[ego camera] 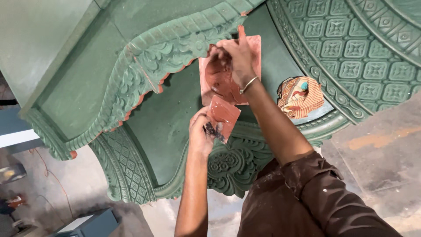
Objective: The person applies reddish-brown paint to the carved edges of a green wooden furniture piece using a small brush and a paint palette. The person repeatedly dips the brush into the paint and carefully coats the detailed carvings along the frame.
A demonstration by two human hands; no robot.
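Observation:
My left hand (201, 131) holds a small square board (226, 115) smeared with reddish-brown paste, tilted in front of the carved green structure (153, 52). My right hand (232, 59) reaches up and presses on a larger flat pinkish board (254, 46) coated with the same reddish paste, which lies on the green recessed surface. Its index finger points upward; a thin metal bangle circles the wrist. Whether the right hand's fingers hold a tool is hidden by smeared paste.
A folded orange patterned cloth (300, 96) lies to the right of the board. Ornate green panels with square relief (351, 48) fill the upper right. A concrete floor (377, 149) lies below, and a blue-grey box (87, 224) sits at lower left.

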